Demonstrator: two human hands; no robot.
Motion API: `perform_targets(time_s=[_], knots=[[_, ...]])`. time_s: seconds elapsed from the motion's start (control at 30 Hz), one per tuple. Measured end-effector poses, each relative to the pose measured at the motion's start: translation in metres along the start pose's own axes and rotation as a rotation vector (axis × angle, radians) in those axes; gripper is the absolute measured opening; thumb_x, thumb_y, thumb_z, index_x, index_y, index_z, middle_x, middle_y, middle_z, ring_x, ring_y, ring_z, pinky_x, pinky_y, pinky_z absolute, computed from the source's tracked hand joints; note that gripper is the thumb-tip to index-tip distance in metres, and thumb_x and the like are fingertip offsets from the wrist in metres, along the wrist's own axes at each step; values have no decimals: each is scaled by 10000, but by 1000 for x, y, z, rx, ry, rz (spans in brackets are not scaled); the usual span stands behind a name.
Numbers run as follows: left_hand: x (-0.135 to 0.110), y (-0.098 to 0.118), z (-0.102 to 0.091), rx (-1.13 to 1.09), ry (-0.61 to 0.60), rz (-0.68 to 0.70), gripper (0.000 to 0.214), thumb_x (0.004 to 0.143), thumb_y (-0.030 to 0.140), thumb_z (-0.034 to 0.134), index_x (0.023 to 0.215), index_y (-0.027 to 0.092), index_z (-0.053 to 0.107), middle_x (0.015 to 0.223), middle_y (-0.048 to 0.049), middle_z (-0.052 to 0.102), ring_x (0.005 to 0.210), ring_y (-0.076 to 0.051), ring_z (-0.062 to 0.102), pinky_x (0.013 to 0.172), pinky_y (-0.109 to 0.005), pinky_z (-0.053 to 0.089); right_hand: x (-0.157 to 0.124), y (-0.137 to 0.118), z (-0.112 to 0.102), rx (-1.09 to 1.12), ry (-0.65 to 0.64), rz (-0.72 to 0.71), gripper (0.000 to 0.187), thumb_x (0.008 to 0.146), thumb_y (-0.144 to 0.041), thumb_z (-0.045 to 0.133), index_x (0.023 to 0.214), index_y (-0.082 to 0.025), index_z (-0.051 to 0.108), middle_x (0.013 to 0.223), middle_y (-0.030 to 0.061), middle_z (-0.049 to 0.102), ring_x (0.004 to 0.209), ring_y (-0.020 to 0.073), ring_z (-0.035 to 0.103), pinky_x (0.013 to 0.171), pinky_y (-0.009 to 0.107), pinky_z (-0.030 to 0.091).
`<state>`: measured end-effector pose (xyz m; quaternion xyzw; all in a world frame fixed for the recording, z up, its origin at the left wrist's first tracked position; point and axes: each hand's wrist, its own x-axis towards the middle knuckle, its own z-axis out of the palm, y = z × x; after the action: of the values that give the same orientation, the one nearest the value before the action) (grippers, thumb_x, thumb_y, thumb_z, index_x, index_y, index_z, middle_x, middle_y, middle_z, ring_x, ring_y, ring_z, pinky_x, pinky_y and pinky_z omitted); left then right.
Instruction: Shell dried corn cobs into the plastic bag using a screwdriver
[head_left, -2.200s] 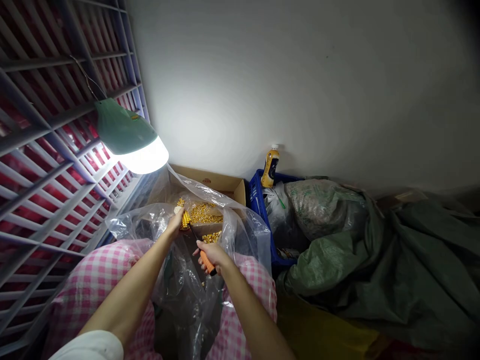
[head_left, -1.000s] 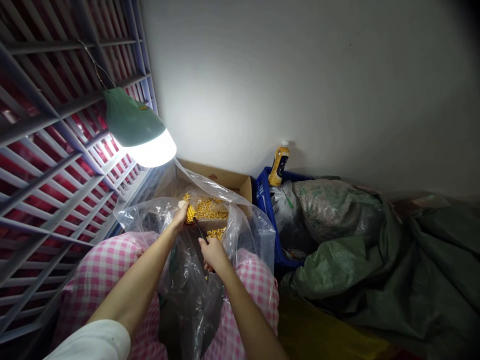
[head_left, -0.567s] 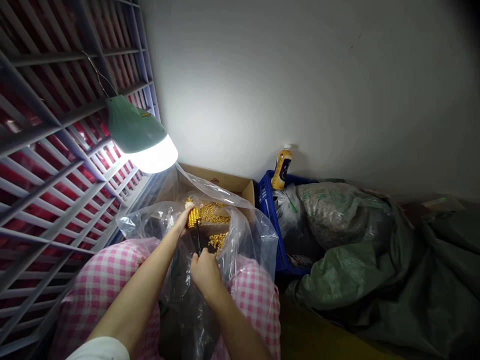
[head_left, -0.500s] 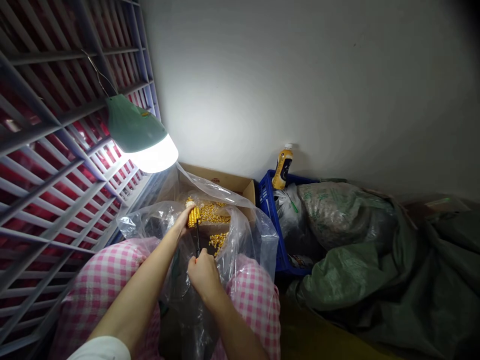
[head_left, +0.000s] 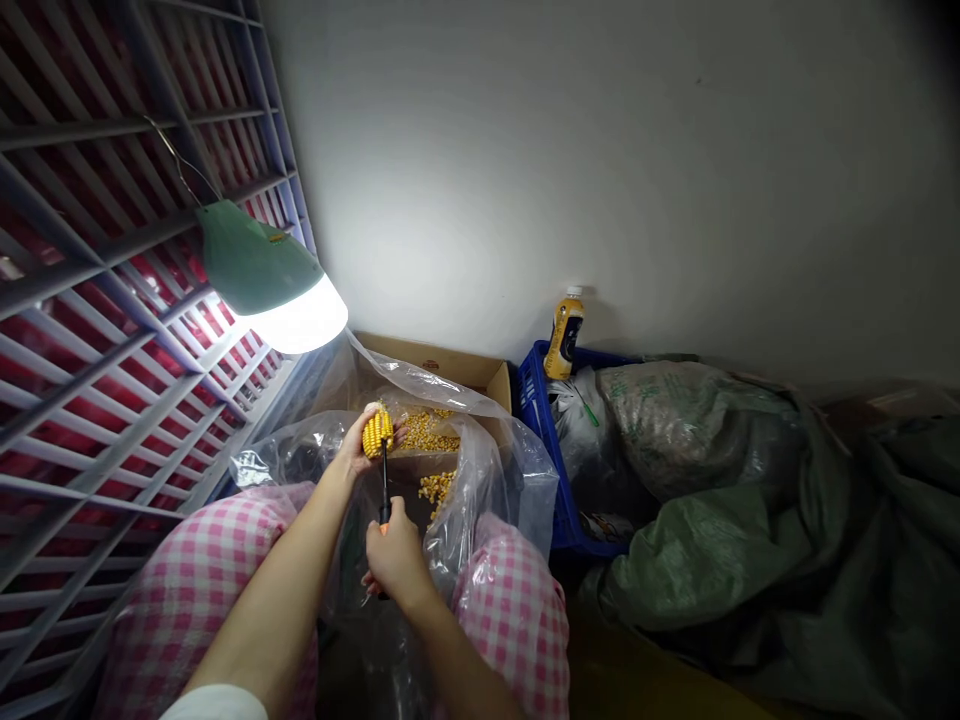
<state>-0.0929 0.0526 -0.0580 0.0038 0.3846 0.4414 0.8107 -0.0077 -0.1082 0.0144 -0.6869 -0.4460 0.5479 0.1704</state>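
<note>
The left hand [head_left: 354, 447] is closed around a yellow corn cob [head_left: 377, 431] and holds it up over a clear plastic bag [head_left: 480, 470]. The cob stands almost upright, with its top pointing up and away from the person. The right hand [head_left: 393, 556] is closed around the orange handle of a screwdriver [head_left: 384, 485]. This hand sits right below the cob and nearer to the person. The thin dark shaft goes straight up from the right hand, and its tip touches the bottom end of the cob. So the tool and the cob make nearly one line. Loose corn kernels [head_left: 429, 432] lie just past the cob, inside a cardboard box [head_left: 457, 366].
</note>
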Motion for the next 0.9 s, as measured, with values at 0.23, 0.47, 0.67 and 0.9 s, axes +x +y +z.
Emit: perform_targets(time_s=[0.23, 0.47, 0.67, 0.9], knots=[[-4, -3, -4, -47, -5, 46, 453, 864, 498, 338, 843, 100, 555, 580, -64, 577, 459, -155, 576, 402, -273, 489, -3, -3, 3, -451, 128, -27, 458, 772, -59, 435, 1228, -82, 410, 970, 213, 644, 925, 316, 627, 749, 421, 492], [-2, -6, -4, -93, 26, 68, 376, 846, 467, 408, 827, 118, 548, 547, -37, 549, 418, -134, 547, 373, -241, 468, 14, -7, -4, 132, -128, 97, 300, 769, -81, 390, 1044, -195, 428, 696, 16, 550, 471, 132, 558, 492, 307, 494], [3, -9, -5, -26, 66, 128, 329, 838, 436, 436, 828, 124, 540, 513, -15, 534, 387, -126, 533, 370, -233, 466, 14, -11, -13, -4, -90, 117, 312, 756, -69, 411, 1045, -186, 432, 703, 25, 549, 497, 137, 566, 517, 315, 495], [4, -11, -3, 65, 123, 133, 283, 818, 404, 482, 818, 126, 536, 486, -1, 532, 361, -122, 523, 359, -227, 456, 17, 0, -18, -114, 9, 58, 315, 695, -31, 456, 971, -182, 450, 705, 43, 565, 572, 182, 597, 552, 331, 484]])
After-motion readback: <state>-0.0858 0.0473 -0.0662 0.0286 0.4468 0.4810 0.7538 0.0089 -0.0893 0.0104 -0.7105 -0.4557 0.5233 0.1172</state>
